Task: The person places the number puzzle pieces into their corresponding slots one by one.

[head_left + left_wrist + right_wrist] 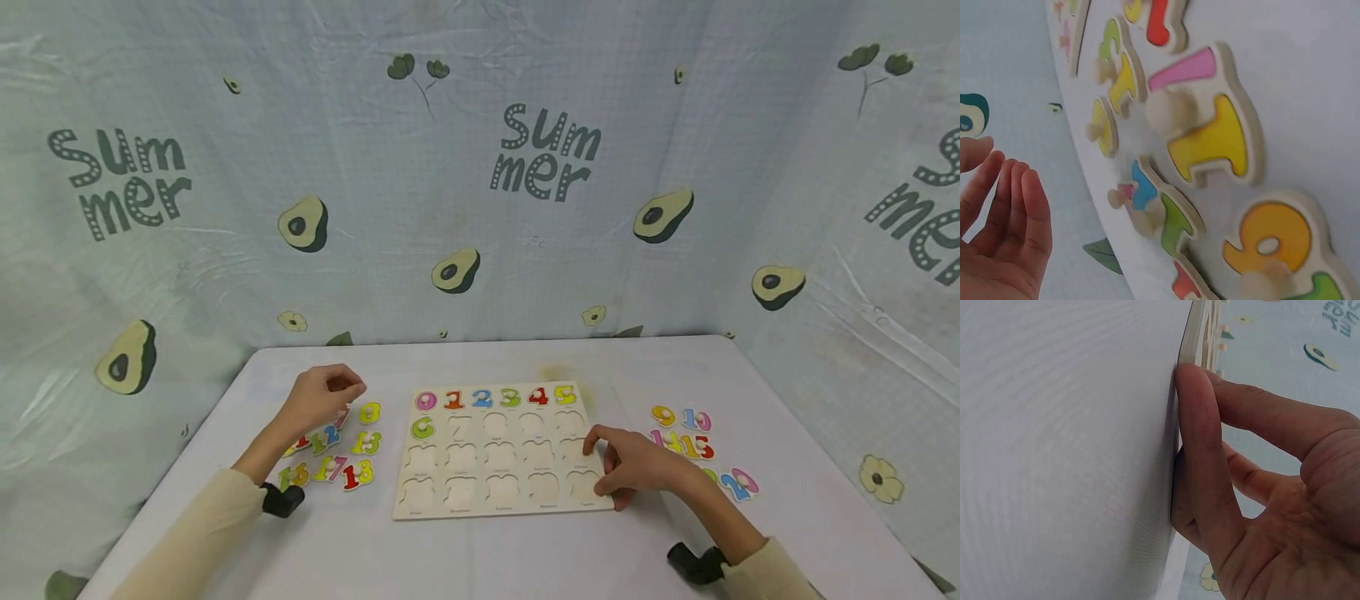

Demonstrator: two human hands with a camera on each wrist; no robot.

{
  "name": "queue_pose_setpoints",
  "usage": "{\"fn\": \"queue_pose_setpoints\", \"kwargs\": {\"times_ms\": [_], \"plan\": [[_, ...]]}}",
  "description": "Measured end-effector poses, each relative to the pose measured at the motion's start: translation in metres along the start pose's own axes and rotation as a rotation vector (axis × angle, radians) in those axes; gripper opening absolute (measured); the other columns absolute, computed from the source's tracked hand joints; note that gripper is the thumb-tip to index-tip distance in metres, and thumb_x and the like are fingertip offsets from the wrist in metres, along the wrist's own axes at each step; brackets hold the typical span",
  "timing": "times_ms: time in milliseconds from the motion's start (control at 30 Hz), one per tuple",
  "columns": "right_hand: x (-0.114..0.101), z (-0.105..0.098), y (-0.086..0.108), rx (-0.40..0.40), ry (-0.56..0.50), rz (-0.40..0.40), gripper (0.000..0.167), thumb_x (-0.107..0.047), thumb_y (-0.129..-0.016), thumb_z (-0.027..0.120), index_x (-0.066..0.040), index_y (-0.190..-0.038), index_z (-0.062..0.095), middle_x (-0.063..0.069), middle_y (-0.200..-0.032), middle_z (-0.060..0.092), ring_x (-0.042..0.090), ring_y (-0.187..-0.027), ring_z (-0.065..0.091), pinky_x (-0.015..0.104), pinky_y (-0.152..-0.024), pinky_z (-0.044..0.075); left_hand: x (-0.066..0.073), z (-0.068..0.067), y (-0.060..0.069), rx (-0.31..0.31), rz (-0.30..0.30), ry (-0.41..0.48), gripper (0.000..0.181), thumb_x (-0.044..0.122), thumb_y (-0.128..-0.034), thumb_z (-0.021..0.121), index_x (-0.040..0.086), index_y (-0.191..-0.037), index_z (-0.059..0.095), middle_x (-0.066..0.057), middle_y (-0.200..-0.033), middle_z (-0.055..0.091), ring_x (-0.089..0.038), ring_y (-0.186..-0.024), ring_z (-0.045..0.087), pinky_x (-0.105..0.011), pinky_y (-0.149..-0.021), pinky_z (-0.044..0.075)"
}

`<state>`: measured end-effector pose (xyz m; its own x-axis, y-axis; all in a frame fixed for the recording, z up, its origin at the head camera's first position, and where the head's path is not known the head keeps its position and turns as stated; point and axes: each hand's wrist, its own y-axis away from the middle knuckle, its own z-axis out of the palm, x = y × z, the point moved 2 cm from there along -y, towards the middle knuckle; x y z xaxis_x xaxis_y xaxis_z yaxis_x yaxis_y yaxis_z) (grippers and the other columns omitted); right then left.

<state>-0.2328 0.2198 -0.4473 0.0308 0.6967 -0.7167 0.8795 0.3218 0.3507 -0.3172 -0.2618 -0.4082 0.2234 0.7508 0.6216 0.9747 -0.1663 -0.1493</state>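
A wooden number puzzle board lies on the table, its top row holding pieces 0 to 5, with a green 6 starting the second row. My right hand grips the board's right edge near the front corner; in the right wrist view its thumb and a finger meet at the board's side. My left hand hovers over the left-hand group of knobbed number pieces, partly covering some. Its fingers are loosely bent, with nothing seen between them. Near it are a yellow 8 and a blue-and-green 12.
Left of the board lie several more pieces, among them 13, 17 and 18. On the right are 9, 10, 15 and 20, some partly behind the right arm. A printed curtain stands behind the table.
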Motion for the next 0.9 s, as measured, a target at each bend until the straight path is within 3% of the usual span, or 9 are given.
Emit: {"fn": "queue_pose_setpoints", "kwargs": {"times_ms": [167,400,533,900], "plan": [[0.001,0.0,0.001,0.005,-0.003,-0.002,0.049,-0.013,-0.082,0.086,-0.013,-0.121,0.057,0.009,-0.082,0.056,0.02,-0.058,0.066,0.035,-0.061,0.059,-0.018,-0.004,0.001,0.003,-0.038,-0.052,0.02,0.021,-0.0979,0.07,0.003,-0.105,0.073,-0.011,-0.095,0.073,-0.019,-0.082,0.063,-0.028,-0.073,0.052],[0.001,0.0,0.002,0.002,-0.004,-0.015,0.049,-0.013,-0.081,0.086,-0.012,-0.121,0.057,0.009,-0.081,0.056,0.02,-0.058,0.065,0.035,-0.061,0.059,-0.038,-0.004,0.003,-0.129,-0.108,-0.118,0.03,0.024,-0.0931,0.076,0.001,-0.112,0.072,-0.013,-0.099,0.07,-0.025,-0.09,0.062,-0.032,-0.075,0.052],[0.0,0.0,0.002,-0.001,-0.008,-0.015,0.049,-0.012,-0.081,0.086,-0.013,-0.121,0.057,0.009,-0.082,0.055,0.02,-0.058,0.065,0.035,-0.061,0.059,-0.047,-0.001,0.003,-0.16,-0.137,-0.139,0.031,0.026,-0.0922,0.077,0.002,-0.111,0.073,-0.011,-0.098,0.069,-0.024,-0.089,0.061,-0.032,-0.075,0.053],[0.0,-0.001,0.001,-0.001,-0.014,-0.017,0.049,-0.012,-0.081,0.086,-0.012,-0.121,0.057,0.009,-0.082,0.055,0.02,-0.058,0.065,0.035,-0.06,0.06,-0.048,0.003,-0.001,-0.174,-0.101,-0.132,0.024,0.019,-0.0923,0.076,-0.001,-0.107,0.075,-0.009,-0.093,0.072,-0.019,-0.081,0.06,-0.029,-0.071,0.051]]}}
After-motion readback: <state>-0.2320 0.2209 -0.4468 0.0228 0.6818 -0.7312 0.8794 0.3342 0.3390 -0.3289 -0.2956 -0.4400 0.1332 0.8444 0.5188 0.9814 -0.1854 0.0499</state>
